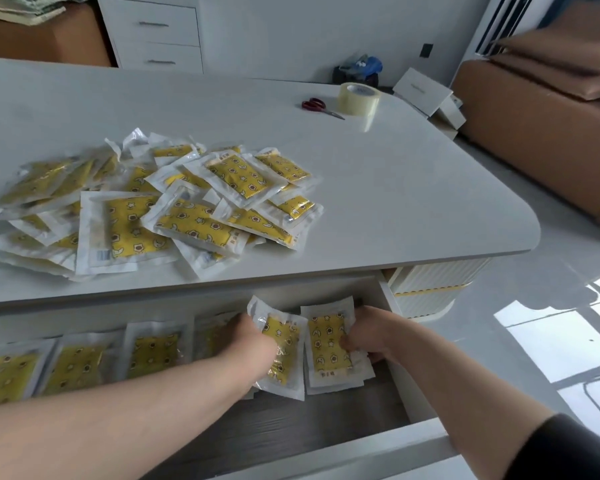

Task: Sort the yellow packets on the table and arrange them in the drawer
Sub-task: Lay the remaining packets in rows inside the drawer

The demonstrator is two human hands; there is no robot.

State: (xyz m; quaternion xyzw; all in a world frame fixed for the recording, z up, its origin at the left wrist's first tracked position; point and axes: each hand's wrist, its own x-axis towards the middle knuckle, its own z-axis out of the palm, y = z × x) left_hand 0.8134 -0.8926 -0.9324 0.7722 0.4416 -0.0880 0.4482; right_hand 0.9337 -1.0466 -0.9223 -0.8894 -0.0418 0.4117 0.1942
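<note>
A loose heap of yellow packets (pixel 160 202) in clear white-edged wrappers lies on the left half of the white table (pixel 395 188). Below the table's front edge the drawer (pixel 326 455) stands pulled out, with a row of packets (pixel 153 351) standing along its back. My left hand (pixel 246 344) grips one packet (pixel 283 355) at the right end of that row. My right hand (pixel 368 336) holds a small stack of packets (pixel 329 344) just beside it, thumb on the front. The two held packets touch edge to edge.
Red-handled scissors (pixel 317 106) and a roll of clear tape (pixel 359 98) lie at the table's far right. A white box (pixel 426 90) sits beyond them. A brown sofa (pixel 541 133) stands to the right, a white cabinet (pixel 160 32) behind.
</note>
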